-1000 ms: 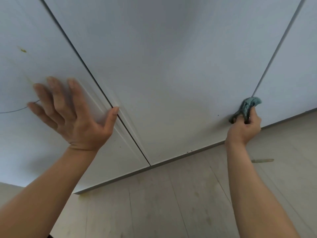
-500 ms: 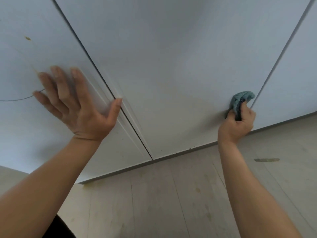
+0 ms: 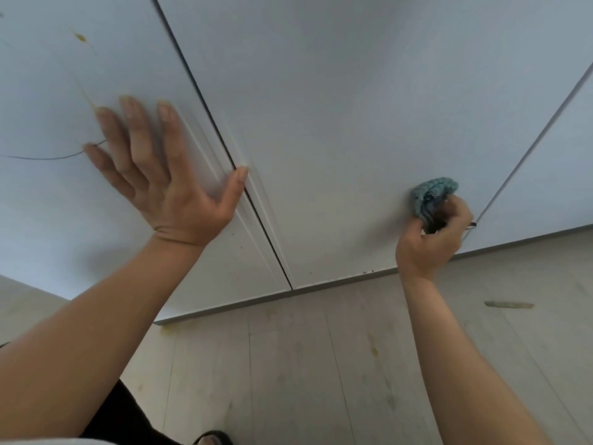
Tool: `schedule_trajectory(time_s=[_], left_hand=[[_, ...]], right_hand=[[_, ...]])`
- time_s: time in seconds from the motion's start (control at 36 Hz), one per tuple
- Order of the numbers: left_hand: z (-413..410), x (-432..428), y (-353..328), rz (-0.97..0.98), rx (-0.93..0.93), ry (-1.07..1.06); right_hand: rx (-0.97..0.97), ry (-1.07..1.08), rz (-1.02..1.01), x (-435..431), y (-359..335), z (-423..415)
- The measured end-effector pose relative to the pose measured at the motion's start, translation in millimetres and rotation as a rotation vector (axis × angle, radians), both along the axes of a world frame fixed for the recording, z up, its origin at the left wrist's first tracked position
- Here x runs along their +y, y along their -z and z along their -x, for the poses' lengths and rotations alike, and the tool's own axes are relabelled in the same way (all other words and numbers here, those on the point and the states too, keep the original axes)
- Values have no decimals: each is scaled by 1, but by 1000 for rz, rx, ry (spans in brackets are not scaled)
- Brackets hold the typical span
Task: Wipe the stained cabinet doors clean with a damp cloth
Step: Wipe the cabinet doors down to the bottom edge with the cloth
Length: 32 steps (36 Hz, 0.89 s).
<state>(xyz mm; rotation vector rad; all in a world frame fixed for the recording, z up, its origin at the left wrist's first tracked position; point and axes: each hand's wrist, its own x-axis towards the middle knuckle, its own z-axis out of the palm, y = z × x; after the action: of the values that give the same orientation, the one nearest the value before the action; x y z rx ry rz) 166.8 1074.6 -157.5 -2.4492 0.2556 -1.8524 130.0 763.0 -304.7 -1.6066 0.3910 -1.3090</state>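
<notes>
A: Where is the cloth?

B: The teal cloth [image 3: 431, 195] is bunched in the right hand [image 3: 431, 234], fingers curled tight around it, and it presses against the lower part of the middle cabinet door [image 3: 337, 107], near the seam on that door's right side.

A: And the other hand?

B: The left hand [image 3: 167, 175] lies flat on the left cabinet door [image 3: 48, 203], fingers spread wide, holding nothing; the thumb tip touches the gap between the 2 doors.

A: Any stains?

B: A yellowish spot [image 3: 80, 37] sits high on the left door, and a thin dark curved line [image 3: 48, 158] runs to the little finger. Yellowish marks dot the pale floor [image 3: 305, 364] too.
</notes>
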Motion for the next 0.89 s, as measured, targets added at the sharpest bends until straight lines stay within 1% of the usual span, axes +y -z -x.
schedule_trajectory(time_s=[0.08, 0.11, 0.17, 0.22, 0.28, 0.36, 0.42, 0.5, 0.53, 0.64, 0.69, 0.81, 0.83, 0.89], left_hand=[[-1, 0, -1, -1, -9, 2], [-1, 0, -1, 0, -14, 0], [-2, 0, -1, 1, -23, 0], [-4, 1, 0, 0, -22, -2], [-4, 1, 1, 1, -18, -4], [-2, 0, 0, 0, -19, 2], [-2, 0, 0, 2, -12, 8], [-1, 0, -1, 10, -2, 1], [-1, -1, -1, 13, 3, -1], [-2, 0, -1, 15, -12, 7], [-2, 1, -1, 13, -19, 9], [0, -1, 0, 8, -13, 0], [1, -2, 0, 10, -11, -1], [2, -3, -1, 12, 1, -3]], right_hand=[[-7, 62, -69, 8, -8, -8], [-3, 85, -43, 12, -7, -11], [21, 102, 83, 27, -3, -14], [55, 35, 184, 46, 1, -12], [83, -41, 239, 55, 5, -7], [84, -82, 292, 45, 8, -2], [53, -46, 227, 29, 7, -3], [47, 45, -20, 15, 0, -8], [66, 66, -69, 15, -3, -9], [107, 59, -105, 34, -2, -11], [128, -15, -15, 56, 7, -7], [213, -246, 241, 94, 30, 11], [214, -272, 270, 93, 32, 13], [163, -270, 267, 84, 30, 12]])
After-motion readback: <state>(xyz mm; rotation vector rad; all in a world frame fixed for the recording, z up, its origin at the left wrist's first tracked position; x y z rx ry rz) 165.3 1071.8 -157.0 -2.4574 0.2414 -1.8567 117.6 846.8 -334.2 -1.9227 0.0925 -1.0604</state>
